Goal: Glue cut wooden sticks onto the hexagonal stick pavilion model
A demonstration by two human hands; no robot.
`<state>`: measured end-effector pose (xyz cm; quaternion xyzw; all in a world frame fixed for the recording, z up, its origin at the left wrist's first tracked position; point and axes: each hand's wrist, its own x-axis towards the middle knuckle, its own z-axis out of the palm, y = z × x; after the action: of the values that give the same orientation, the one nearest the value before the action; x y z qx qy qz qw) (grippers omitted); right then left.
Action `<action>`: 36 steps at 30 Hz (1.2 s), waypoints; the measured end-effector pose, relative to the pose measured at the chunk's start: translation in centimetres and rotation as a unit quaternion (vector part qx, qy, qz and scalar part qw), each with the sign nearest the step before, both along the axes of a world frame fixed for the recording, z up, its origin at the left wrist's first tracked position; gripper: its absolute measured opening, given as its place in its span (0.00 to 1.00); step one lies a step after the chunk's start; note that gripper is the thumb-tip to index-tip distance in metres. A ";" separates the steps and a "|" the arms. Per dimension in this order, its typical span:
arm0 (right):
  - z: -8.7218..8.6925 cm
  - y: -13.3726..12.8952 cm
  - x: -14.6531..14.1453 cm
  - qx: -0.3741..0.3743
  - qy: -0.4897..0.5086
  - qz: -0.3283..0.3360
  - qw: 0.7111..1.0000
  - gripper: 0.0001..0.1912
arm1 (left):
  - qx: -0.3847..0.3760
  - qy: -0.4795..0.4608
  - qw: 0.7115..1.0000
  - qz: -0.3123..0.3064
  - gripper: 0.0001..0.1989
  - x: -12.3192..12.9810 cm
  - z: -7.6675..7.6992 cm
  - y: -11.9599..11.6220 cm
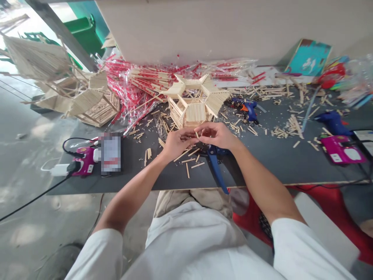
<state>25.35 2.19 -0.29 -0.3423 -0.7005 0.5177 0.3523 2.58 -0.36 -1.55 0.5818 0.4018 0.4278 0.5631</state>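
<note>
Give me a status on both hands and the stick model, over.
Left hand and right hand pinching short wooden stick. Stick model directly ahead, untouched. Blue-handled cutters below right hand, loose sticks around; nothing blocking.

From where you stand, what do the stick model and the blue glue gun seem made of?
The stick model looks like unpainted pale wood: matte, bare strips. The blue glue gun is probably glossy moulded plastic, from its shine.
</note>
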 end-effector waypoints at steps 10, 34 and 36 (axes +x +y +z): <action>-0.5 0.1 -0.6 -0.006 0.055 -0.031 0.998 0.18 | 0.052 0.035 0.998 0.020 0.23 -0.2 0.4 -0.8; 0.4 -1.0 -1.0 0.038 -0.026 -0.051 0.998 0.13 | 0.303 0.298 0.905 0.035 0.23 -2.4 -0.1 0.2; 0.6 -1.1 -0.9 0.041 -0.048 -0.044 0.997 0.13 | 0.310 0.308 0.899 0.033 0.22 -2.5 0.0 0.3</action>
<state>24.43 1.06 0.34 -0.3824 -0.7211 0.4561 0.3546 0.10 -0.04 -1.59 0.8161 0.4213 0.3481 0.1878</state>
